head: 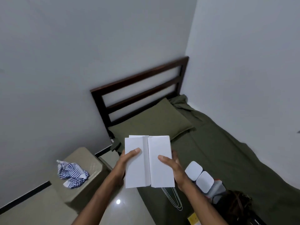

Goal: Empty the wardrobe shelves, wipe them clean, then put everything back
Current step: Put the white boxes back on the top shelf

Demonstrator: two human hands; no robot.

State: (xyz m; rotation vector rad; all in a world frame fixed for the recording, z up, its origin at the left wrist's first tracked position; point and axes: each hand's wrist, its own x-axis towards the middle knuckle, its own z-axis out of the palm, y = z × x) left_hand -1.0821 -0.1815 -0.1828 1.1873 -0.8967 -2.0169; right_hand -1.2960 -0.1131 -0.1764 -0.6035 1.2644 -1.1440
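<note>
- Both bare forearms are extended forward and upward from the lower edge of the view, converging slightly toward the middle.
- The left hand (128,158) is held at the left side of the white boxes (148,161), with the thumb laid flat across the top face and the fingers hidden beneath.
- The right hand (174,168) is held at the right side, thumb stretched over the top face, fingers curled under the edge.
- Both wrists are kept nearly straight.
</note>
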